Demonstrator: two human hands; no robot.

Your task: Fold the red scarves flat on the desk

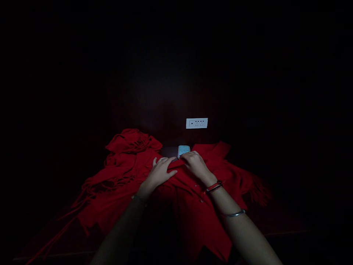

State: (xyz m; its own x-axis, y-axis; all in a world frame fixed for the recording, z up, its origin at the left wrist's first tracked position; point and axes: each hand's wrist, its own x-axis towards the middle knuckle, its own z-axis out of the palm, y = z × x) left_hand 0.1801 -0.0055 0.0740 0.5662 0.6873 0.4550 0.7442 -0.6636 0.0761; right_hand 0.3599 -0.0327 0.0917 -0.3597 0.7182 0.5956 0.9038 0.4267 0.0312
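While hands (161, 172) touch red cloth (190, 206), its far gap holds a phone (184, 150).

My left hand (160, 171) and right hand (195, 163) touch red fringed fabric (193, 206) below a lit phone (184, 150) in darkness.

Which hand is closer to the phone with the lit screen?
The right hand: its fingers reach the near edge of the phone. The left hand lies farther off, to the phone's left, over the red cloth.
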